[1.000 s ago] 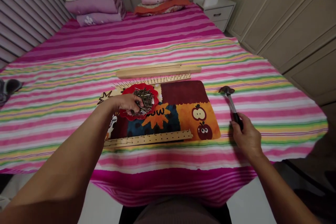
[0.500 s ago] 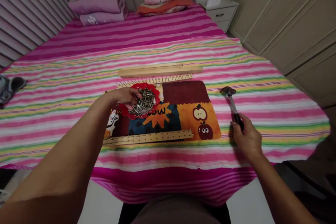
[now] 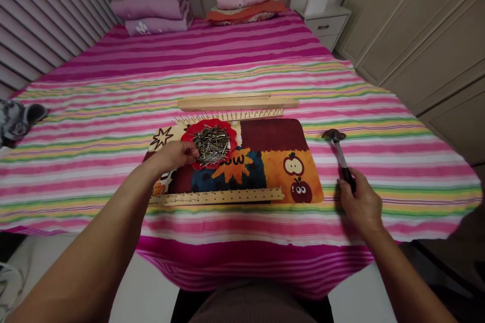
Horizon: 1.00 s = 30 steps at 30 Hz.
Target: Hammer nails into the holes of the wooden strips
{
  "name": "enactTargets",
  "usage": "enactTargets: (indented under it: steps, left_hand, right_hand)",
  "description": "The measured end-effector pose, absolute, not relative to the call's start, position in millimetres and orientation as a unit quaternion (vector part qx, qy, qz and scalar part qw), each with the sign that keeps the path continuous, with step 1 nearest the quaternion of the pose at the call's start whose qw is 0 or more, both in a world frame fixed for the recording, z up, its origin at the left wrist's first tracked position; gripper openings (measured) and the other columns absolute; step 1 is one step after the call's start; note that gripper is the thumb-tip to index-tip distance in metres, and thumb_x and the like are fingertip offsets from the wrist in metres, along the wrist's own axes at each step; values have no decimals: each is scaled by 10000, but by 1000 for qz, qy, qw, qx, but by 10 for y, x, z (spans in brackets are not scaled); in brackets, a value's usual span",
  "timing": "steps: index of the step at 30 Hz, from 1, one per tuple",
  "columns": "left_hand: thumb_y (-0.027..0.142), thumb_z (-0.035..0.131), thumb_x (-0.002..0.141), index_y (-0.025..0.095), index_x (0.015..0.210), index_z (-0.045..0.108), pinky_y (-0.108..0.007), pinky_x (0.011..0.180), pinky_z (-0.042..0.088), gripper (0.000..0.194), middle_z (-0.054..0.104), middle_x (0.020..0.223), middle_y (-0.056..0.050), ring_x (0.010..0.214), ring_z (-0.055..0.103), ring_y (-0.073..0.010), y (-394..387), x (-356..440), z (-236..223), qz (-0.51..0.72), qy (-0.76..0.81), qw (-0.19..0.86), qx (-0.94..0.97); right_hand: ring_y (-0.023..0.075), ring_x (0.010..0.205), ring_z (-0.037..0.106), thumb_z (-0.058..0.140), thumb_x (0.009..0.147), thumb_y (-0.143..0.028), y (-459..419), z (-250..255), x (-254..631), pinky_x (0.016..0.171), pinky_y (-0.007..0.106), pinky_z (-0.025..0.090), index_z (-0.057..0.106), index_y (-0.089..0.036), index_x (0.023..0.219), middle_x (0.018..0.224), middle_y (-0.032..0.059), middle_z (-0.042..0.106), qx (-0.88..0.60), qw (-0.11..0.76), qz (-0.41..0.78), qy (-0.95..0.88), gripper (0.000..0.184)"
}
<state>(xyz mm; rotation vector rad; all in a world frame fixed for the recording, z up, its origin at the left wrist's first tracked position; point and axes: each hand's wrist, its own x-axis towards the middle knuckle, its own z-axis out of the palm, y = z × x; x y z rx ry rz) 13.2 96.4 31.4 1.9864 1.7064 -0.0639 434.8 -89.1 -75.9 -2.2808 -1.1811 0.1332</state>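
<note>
My left hand (image 3: 178, 155) is closed at the near left rim of a red scalloped dish (image 3: 187, 136); whatever its fingers pinch is too small to make out. Loose nails (image 3: 214, 145) are heaped inside the dish. In my right hand (image 3: 361, 202) is the black grip of a hammer (image 3: 344, 160), its head pointing away from me over the striped cloth. A wooden strip (image 3: 235, 196) lies along the near edge of a patterned mat (image 3: 271, 133), with nails in its left part and bare holes toward the right. Behind the dish, another strip (image 3: 261, 113) bristles with upright nails.
Plain wooden strips (image 3: 238, 103) lie beyond the nailed strip. Folded purple bedding (image 3: 151, 10) and a stack of pink and orange textiles (image 3: 242, 2) sit at the bed's far end. A grey patterned bundle (image 3: 17, 118) rests at the left.
My left hand has drawn back from the nail heap toward the dish's near left rim. My right hand still holds the hammer. The whole view has shifted slightly.
</note>
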Motion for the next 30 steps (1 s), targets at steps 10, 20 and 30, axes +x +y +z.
enactTargets:
  steps: [10,20,30]
  left_hand:
    - [326,607,688,243,833,695,-267,731,392,189,704,789,4,791,617,-185,944,412,410,-229,599,114,759]
    - [295,598,664,242,711,659,-245,723,363,93,675,714,36,731,578,-149,1011,318,294,-197,545,143,802]
    - [347,497,699,216,654,574,-236,682,388,159,612,673,19,676,541,-148,1049,102,269,-131,500,222,827]
  right_hand:
    - [257,759,625,478,801,-387,-877,-814,4369,642,325,442,595,-160,1231,966,115,703,-855,273,32,-440,500]
    - [250,737,622,478,804,-390,-879,-808,4362,624,315,439,596,-171,1227,952,106,706,-855,275,30,-439,491]
    - [247,734,623,478,802,-390,-878,-794,4359,621,313,435,602,-165,1227,930,105,708,-854,273,32,-442,497]
